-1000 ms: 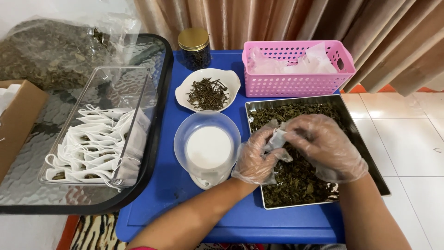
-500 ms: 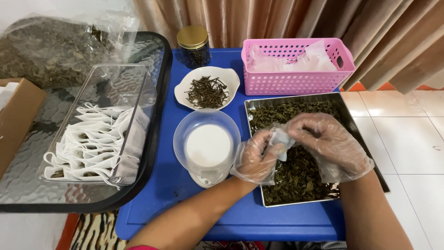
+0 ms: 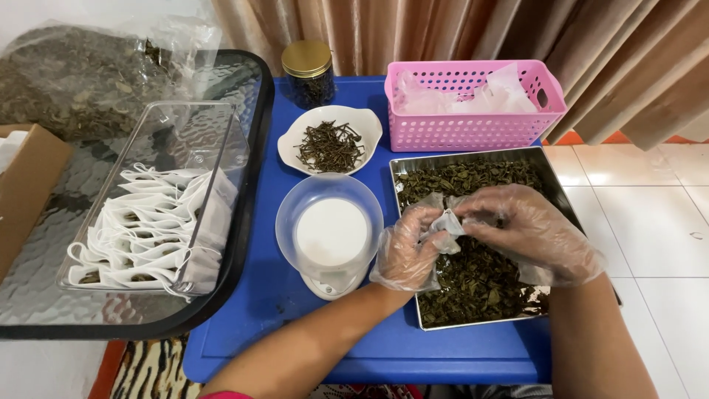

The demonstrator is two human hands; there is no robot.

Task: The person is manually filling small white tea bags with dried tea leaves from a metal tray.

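Head view | left hand (image 3: 408, 247), right hand (image 3: 521, 230) both pinch small bag (image 3: 446, 222) over tray (image 3: 552, 182)

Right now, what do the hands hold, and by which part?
Both hands, left and right, pinch a small white bag by its upper edge.

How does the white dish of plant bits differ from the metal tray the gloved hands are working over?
The white dish is small, rounded and ceramic-looking; the metal tray is larger, rectangular and shiny. The dish holds a small pile of thin dark twigs; the tray is covered in flat green-brown dried leaves. The dish sits untouched; the left hand and right hand hold a small white pouch above the tray. Both rest on the blue table.
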